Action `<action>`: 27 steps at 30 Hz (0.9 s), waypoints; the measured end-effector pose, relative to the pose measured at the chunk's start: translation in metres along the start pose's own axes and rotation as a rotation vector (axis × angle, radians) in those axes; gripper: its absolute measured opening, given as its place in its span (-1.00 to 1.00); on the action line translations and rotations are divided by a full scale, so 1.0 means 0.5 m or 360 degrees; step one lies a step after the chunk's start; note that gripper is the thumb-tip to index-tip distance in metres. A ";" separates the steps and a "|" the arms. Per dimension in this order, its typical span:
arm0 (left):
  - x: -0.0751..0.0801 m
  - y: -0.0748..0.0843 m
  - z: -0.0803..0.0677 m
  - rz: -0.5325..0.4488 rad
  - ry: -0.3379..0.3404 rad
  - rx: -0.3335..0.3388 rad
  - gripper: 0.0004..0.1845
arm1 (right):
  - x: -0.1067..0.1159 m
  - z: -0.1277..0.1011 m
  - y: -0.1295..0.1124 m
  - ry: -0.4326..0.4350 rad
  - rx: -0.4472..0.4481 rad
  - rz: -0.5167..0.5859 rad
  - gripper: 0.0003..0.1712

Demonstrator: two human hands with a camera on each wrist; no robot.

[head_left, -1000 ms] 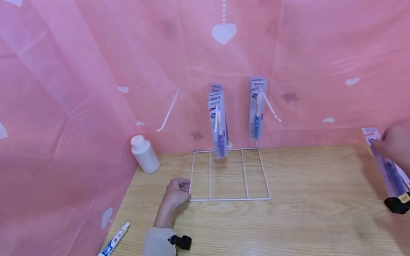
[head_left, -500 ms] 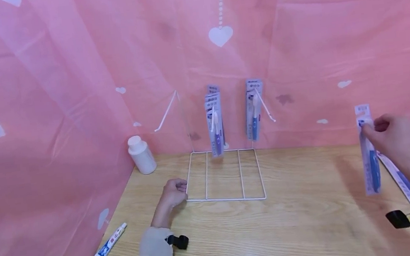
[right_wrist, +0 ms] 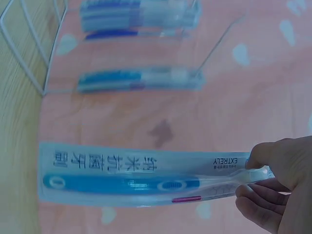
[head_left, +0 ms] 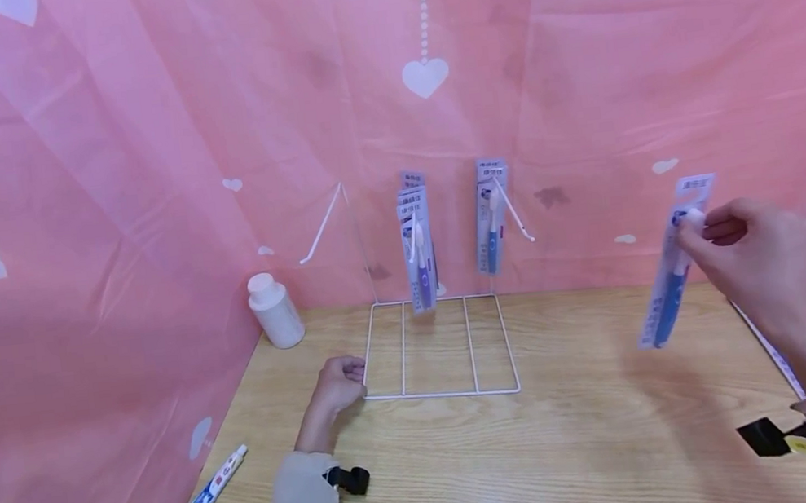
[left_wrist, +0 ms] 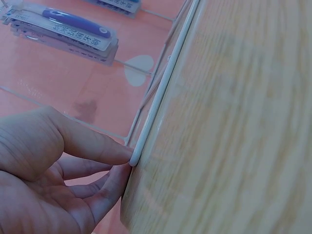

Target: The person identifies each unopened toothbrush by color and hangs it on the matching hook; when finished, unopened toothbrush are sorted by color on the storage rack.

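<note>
My right hand [head_left: 768,258] pinches a packaged toothbrush [head_left: 669,297] near its top, raised above the right side of the table. Its blue handle [right_wrist: 117,184] shows through the clear pack in the right wrist view. With thumb and fingertips my left hand [head_left: 338,384] pinches the front left corner of a white wire display rack [head_left: 442,396], whose base lies on the table. On the rack's middle hook hang several packs of purple-handled toothbrushes [head_left: 422,270]. Blue-handled packs [head_left: 491,230] hang from the right hook [head_left: 517,215]. The left hook [head_left: 319,226] carries nothing.
A white bottle [head_left: 277,314] stands at the back left of the wooden table [head_left: 578,446]. A toothpaste tube [head_left: 215,486] lies at the left edge. Another pack [head_left: 770,348] lies partly hidden behind the right forearm. Pink cloth [head_left: 140,132] hangs behind and at the left.
My right hand has lifted the blue toothbrush pack from the right side and carried it left, its bottom now tilted left. My left hand stays on the rack's corner.
</note>
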State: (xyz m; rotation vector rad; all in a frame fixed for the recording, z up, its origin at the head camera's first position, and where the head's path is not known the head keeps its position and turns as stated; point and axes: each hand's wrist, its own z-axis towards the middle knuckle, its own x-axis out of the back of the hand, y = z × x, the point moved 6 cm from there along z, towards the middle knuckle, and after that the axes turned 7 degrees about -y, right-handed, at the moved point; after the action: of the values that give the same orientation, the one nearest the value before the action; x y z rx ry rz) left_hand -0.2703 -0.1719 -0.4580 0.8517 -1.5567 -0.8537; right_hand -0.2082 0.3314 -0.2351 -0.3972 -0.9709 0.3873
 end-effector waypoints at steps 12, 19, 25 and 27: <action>0.003 -0.006 0.001 0.0010 -0.0003 -0.0002 -0.40 | 0.005 -0.059 -0.177 0.0165 0.0513 0.0276 -0.81; 0.001 -0.005 -0.001 0.0006 0.0001 -0.0004 -0.42 | -0.030 -0.075 -0.246 0.0121 0.0698 0.0291 -0.91; -0.002 -0.004 0.001 -0.0012 -0.0006 -0.0004 -0.43 | -0.061 -0.083 -0.275 0.0110 0.0810 0.0206 -0.91; -0.002 -0.004 0.002 -0.0010 -0.0010 -0.0004 -0.43 | -0.069 -0.081 -0.275 0.0099 0.0797 0.0198 -0.91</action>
State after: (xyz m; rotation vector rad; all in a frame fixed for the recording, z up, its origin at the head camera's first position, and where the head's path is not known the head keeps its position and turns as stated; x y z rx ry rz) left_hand -0.2710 -0.1717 -0.4603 0.8532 -1.5587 -0.8638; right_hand -0.1722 0.1898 -0.2130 -0.0129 -0.7575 0.7072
